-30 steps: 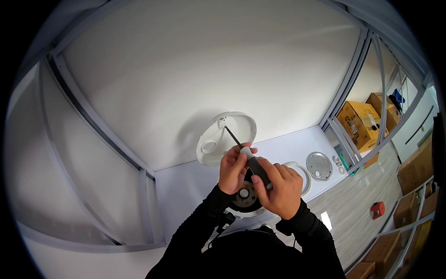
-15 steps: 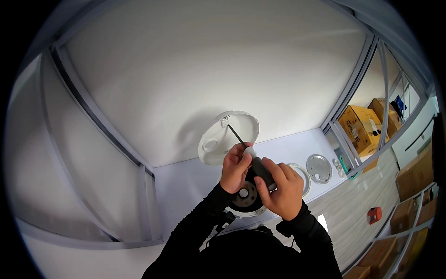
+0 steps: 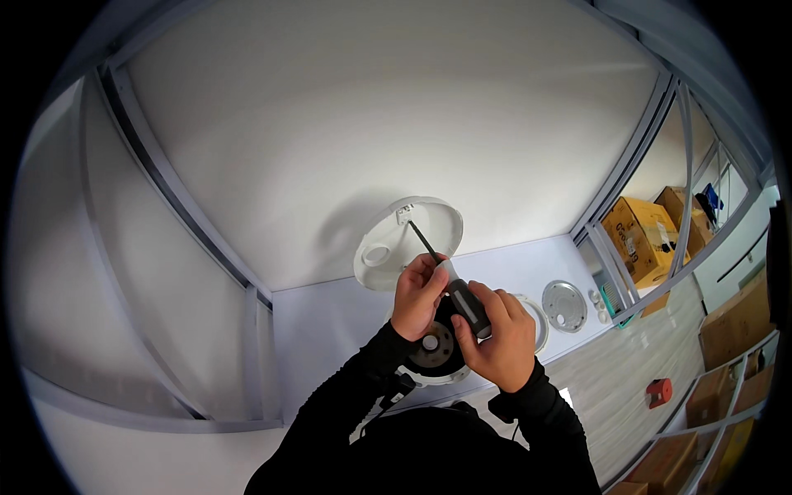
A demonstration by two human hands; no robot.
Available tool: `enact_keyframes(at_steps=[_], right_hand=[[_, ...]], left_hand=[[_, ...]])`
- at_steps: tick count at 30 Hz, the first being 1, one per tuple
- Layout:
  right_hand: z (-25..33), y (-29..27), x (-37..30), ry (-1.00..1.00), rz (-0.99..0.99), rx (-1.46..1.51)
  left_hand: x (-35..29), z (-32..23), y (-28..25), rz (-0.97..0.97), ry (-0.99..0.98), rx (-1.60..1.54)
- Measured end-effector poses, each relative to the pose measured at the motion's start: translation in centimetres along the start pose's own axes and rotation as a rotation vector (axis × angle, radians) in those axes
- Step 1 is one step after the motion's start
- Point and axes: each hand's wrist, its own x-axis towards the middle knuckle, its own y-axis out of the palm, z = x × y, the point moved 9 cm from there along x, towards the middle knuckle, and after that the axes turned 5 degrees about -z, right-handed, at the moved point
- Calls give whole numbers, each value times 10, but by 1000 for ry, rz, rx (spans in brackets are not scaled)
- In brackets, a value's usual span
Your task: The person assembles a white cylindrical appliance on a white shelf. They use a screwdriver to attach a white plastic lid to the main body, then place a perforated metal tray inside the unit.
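Observation:
My right hand [image 3: 502, 340] wraps around the grey handle of a screwdriver [image 3: 469, 307]. My left hand [image 3: 418, 297] pinches the tool near its light collar, where the shaft begins. The dark shaft slants up and left, and its tip meets a small white fitting [image 3: 404, 214] inside a raised white lid [image 3: 389, 235]. That lid is round and has a pale oval opening. Below my hands sits a round white appliance base [image 3: 445, 380] with a dark interior and a metal disc [image 3: 431, 346] in it, partly covered by my hands and sleeves.
To the right on the white table [image 3: 318, 318] lie a white ring [image 3: 540, 322], a perforated metal plate [image 3: 565, 306] and several small white round pieces [image 3: 599, 307]. A wall panel [image 3: 371, 107] stands behind. Cardboard boxes [image 3: 648, 239] and a red object [image 3: 658, 393] are beyond the table.
The screwdriver handle has turned slightly, showing a lighter stripe. Both hands keep their hold and the tip stays at the fitting. The whole view has shifted a little.

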Motion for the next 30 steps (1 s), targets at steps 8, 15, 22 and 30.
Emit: enact_keyframes(at_steps=[8, 15, 22, 30], right_hand=[[-17, 2, -5, 282, 105, 118], [-6, -7, 1, 69, -45, -11], [3, -4, 7, 10, 11, -60], [-5, -2, 6, 107, 28, -50]], left_hand=[[-11, -24, 42, 20, -7, -82], [2, -8, 15, 58, 21, -41], [-7, -27, 45, -30, -27, -86], [-2, -10, 24, 14, -43, -58]])
